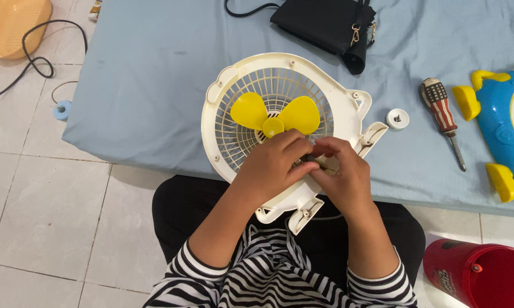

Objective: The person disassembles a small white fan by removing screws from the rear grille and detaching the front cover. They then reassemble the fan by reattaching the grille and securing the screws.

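A cream plastic fan housing (242, 77) with a round grille lies on the blue mattress (154, 74), overhanging its near edge. A yellow fan blade (275, 116) sits at the grille's centre. My left hand (271, 165) and my right hand (342, 174) meet over the lower right of the grille, fingertips pinched together on a small dark part (308, 158) that is mostly hidden. What exactly it is I cannot tell.
A screwdriver (442, 117) with a striped handle and a small white round cap (397, 118) lie to the right. A blue and yellow fan cover (499, 122) sits at the right edge, a black bag (328, 25) at the top, a red container (485, 276) on the floor.
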